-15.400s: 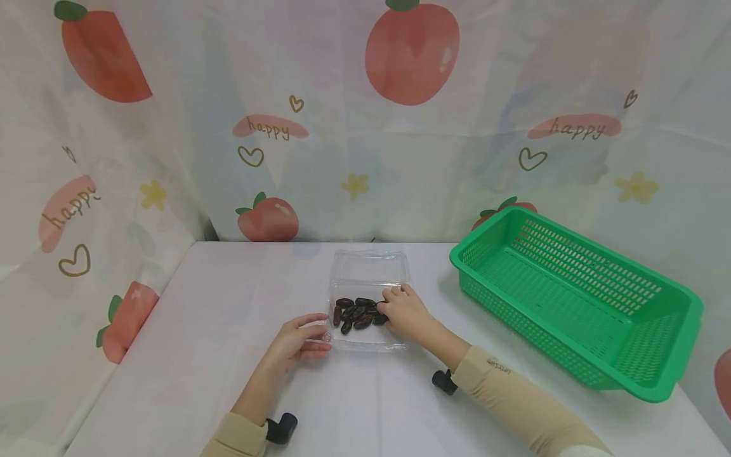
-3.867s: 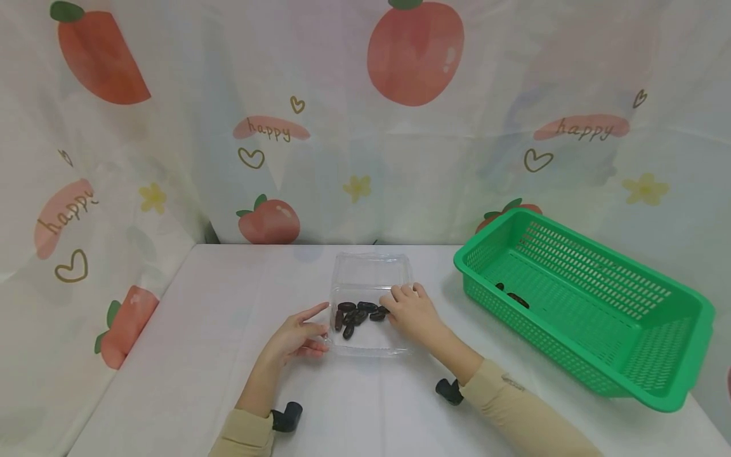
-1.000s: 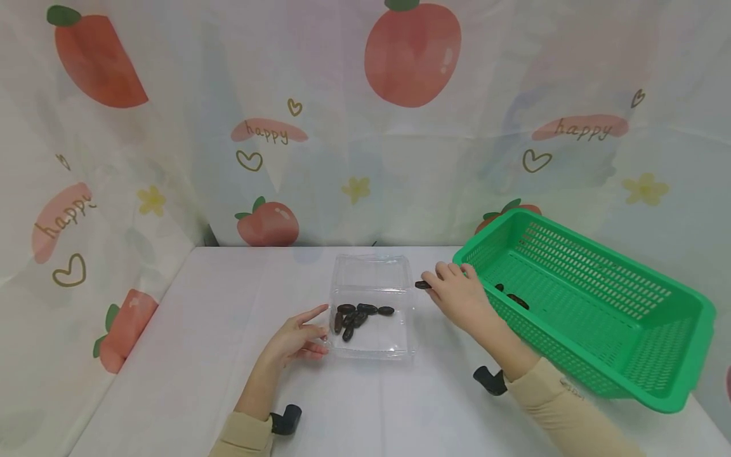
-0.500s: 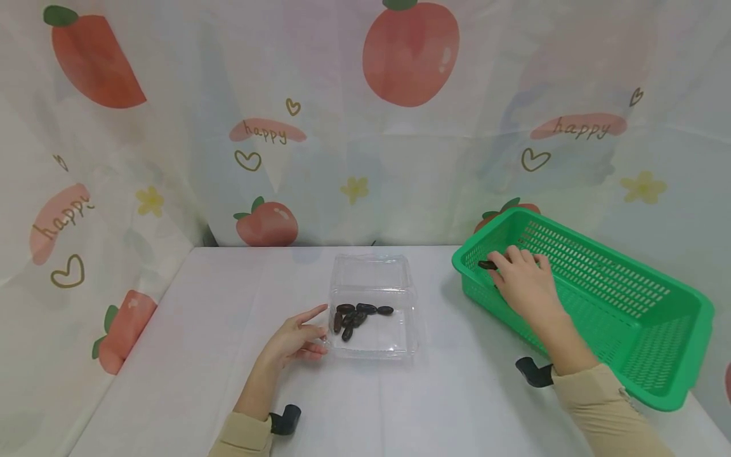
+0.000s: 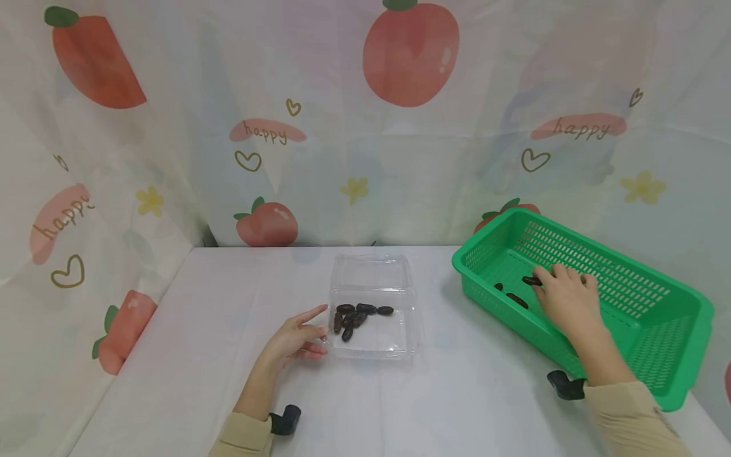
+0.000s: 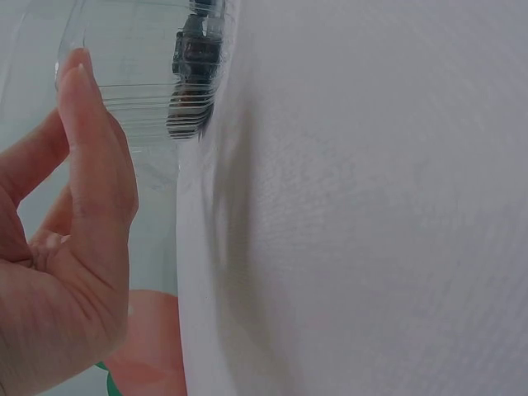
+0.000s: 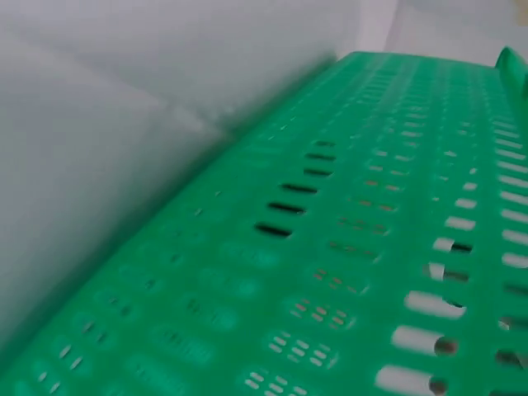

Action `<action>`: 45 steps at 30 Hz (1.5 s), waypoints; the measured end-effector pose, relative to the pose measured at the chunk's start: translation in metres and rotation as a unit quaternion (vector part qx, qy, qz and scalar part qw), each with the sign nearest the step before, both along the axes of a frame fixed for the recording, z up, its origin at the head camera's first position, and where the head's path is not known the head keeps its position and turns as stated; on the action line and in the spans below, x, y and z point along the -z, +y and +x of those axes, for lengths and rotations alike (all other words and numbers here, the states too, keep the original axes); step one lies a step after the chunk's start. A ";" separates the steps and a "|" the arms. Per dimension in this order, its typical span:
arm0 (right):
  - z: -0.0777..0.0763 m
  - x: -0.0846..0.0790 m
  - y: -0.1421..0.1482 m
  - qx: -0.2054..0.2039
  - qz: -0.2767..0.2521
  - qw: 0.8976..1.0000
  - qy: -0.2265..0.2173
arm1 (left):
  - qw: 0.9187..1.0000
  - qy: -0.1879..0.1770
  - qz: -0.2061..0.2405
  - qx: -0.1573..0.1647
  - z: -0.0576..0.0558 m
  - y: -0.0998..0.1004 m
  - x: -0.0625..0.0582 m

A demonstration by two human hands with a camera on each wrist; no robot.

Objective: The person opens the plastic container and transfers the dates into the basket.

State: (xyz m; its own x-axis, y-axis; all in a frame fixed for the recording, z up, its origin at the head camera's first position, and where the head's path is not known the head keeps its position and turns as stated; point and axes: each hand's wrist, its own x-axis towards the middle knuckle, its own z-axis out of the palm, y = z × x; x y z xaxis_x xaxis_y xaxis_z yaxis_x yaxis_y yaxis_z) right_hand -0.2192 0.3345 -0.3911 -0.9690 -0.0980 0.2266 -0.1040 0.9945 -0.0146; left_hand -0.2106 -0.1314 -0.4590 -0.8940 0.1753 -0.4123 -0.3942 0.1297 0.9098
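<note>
My right hand (image 5: 570,303) pinches a dark brown date (image 5: 531,280) inside the green plastic basket (image 5: 693,317), low over its floor. Just left of it, two more dates (image 5: 517,301) lie on the basket's floor. A clear plastic clamshell box (image 5: 388,336) lies with its lid back, and several dates (image 5: 367,309) are bunched in its left and rear part. Against the box's left side rests my left hand (image 5: 292,339), its fingers mostly straight. The left wrist view shows a fingertip (image 6: 78,66) at the clear wall. In the right wrist view the basket's slotted side hides the right hand.
The white table (image 5: 188,355) carries the box in the middle and the basket at the right. A fruit-printed cloth (image 5: 320,76) hangs behind and at the left. Small black cameras (image 5: 285,419) sit on both wrists.
Over the last second my right hand has carried the date from beside the box into the basket. Dates in the box have become fewer since the oldest frame, when the basket was empty.
</note>
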 end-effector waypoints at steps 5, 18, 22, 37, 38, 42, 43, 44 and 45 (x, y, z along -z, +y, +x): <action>0.004 0.004 0.010 0.016 0.007 0.999 -0.027 | 1.000 -0.002 -0.003 0.000 0.000 -0.001 0.000; 0.003 0.013 0.026 0.028 0.032 0.988 -0.150 | 1.000 0.001 -0.002 -0.001 0.000 0.001 -0.002; 0.003 0.015 0.026 0.030 0.039 0.983 -0.174 | 1.000 0.001 -0.002 -0.001 0.000 0.001 -0.002; 0.004 0.014 0.022 0.032 0.038 0.988 -0.149 | 1.000 0.003 0.002 -0.001 0.001 0.001 0.001; 0.004 0.015 0.021 0.028 0.036 0.991 -0.125 | 1.000 0.003 0.002 -0.001 0.001 0.000 0.001; 0.004 0.012 0.014 0.011 0.022 0.999 -0.029 | 1.000 0.003 0.003 0.000 0.000 0.000 0.001; 0.004 0.010 0.011 0.007 0.017 1.000 -0.010 | 1.000 0.002 0.003 0.000 0.000 0.000 0.001; 0.004 0.008 0.007 0.003 0.012 1.000 0.009 | 1.000 0.002 0.004 0.001 0.000 -0.001 0.002; 0.004 0.006 0.003 -0.001 0.008 1.000 0.025 | 1.000 0.002 0.005 0.001 0.000 -0.001 0.001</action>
State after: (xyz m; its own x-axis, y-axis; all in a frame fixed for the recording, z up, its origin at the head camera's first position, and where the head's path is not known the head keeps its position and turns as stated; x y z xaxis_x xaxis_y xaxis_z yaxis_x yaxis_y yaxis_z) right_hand -0.2156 0.3378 -0.3975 -0.9563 -0.1041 0.2734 -0.1067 0.9943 0.0057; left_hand -0.2106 -0.1321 -0.4605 -0.8957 0.1803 -0.4063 -0.3897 0.1213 0.9129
